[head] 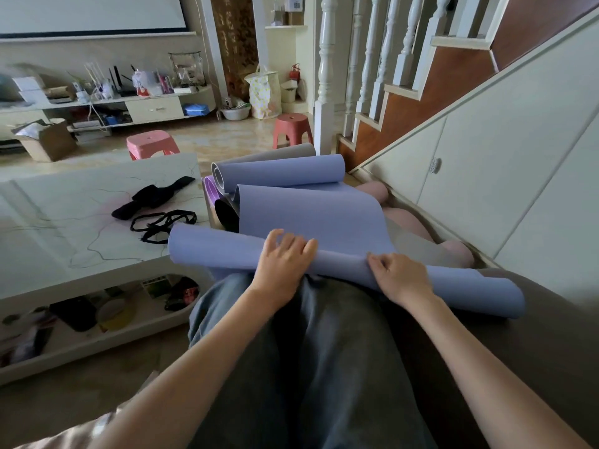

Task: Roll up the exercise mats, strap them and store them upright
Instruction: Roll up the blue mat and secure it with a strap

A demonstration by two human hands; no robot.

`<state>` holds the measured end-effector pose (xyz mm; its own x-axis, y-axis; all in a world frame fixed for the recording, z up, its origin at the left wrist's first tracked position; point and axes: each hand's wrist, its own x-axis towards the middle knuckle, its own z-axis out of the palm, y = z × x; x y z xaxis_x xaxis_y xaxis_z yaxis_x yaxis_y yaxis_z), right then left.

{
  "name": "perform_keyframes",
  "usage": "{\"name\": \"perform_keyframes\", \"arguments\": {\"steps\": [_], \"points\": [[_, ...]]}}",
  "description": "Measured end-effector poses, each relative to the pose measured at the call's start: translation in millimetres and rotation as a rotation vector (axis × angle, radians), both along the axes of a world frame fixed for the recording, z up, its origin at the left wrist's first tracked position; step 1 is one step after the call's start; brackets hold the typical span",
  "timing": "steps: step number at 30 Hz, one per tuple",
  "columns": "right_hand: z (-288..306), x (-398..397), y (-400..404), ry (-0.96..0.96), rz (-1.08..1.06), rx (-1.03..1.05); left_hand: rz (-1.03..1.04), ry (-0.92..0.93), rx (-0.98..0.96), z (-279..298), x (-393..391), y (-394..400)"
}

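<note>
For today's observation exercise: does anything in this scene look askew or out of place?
Yes. The blue mat is only loosely rolled across the lap, its roll skewed, its far end curling back. The black straps lie tangled and unused on the table. Both hands rest on the roll.

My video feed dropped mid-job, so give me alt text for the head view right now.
Seated person rolls a blue exercise mat across their lap, left hand resting on the roll, right hand pinching its edge. Beyond lie more loosely rolled mats. Black straps lie on the low white table to the left.
</note>
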<state>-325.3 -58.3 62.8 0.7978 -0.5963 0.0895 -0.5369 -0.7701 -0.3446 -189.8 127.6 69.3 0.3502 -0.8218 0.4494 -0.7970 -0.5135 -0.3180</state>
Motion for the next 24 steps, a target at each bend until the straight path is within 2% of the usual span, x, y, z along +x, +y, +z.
{"name": "perform_keyframes", "arguments": {"steps": [2,5,8,11,13,16,18,21,22,24], "points": [[2,0,1,0.046,0.001,0.023,0.032,0.067,-0.003,-4,-5,-5],[3,-5,0,0.045,0.005,0.010,0.098,0.293,0.175,17,-2,-14],[6,-21,-6,0.032,0.158,0.062,0.065,0.493,0.316,33,11,-22],[13,-30,-10,0.225,0.214,-0.042,0.037,0.633,0.453,40,20,-27],[11,-27,-9,0.277,0.184,-0.115,0.029,0.711,0.487,40,23,-29],[9,-14,-9,0.277,0.151,-0.037,0.065,0.643,0.459,39,21,-30],[13,-4,-13,0.324,0.138,0.043,0.106,0.455,0.403,37,15,-29],[14,3,-16,0.396,0.126,0.151,0.037,0.095,0.345,25,2,-30],[13,4,-17,0.409,0.119,0.191,0.023,0.062,0.311,23,-3,-31],[12,4,-19,0.424,0.112,0.240,0.043,0.165,0.270,19,-8,-34]]}}
